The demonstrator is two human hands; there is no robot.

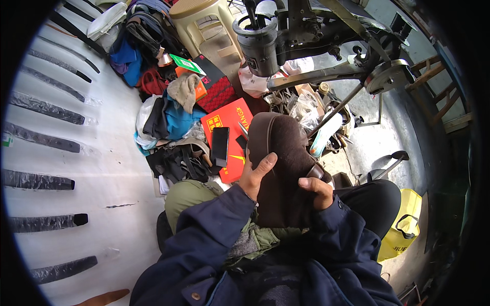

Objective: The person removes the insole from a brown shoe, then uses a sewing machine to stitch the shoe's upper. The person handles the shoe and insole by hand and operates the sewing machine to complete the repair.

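A dark brown suede-like shoe [287,140] with a thick sole is held over my lap, its rounded end pointing away from me. My left hand [258,176] is closed on the sole side, thumb lying on the sole's edge. On the other side, my right hand [317,191] grips the shoe, with its thumb beside a shiny brown strap piece [316,172]. The fingers of both hands are mostly hidden behind the shoe. Just beyond my left hand, a black phone [220,144] lies on a red box [236,115], near a thin pointed metal thing [243,129].
A hand-cranked sewing machine [306,41] stands ahead to the right. A beige plastic stool [201,23] is behind the piled cloths and bags [171,120]. Tools and plastic bags [306,109] lie under the machine. Wrapped dark strips [46,137] line the white surface at left; a yellow bag [403,224] sits at right.
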